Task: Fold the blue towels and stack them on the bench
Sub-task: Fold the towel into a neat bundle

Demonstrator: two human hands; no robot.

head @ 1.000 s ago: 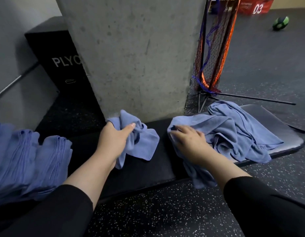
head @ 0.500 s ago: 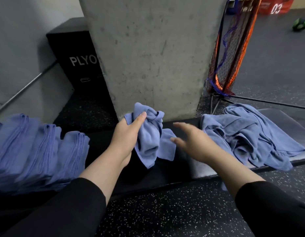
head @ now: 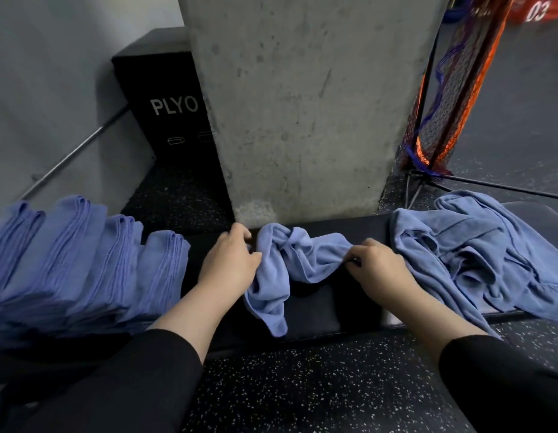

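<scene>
Both hands, left (head: 229,264) and right (head: 376,268), now pinch the towel (head: 290,260) that only the left held before, ready to spread.

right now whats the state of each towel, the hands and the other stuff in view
crumpled towel: twisted, unfolded, on the bench, gripped at both ends
left hand: grips the towel's left end
right hand: pinches the towel's right end
folded towels: stacked in a leaning row, left end of the bench
towel pile: unfolded heap on the bench's right end
bench: black pad, partly bare
net: collapsed, standing upright
</scene>
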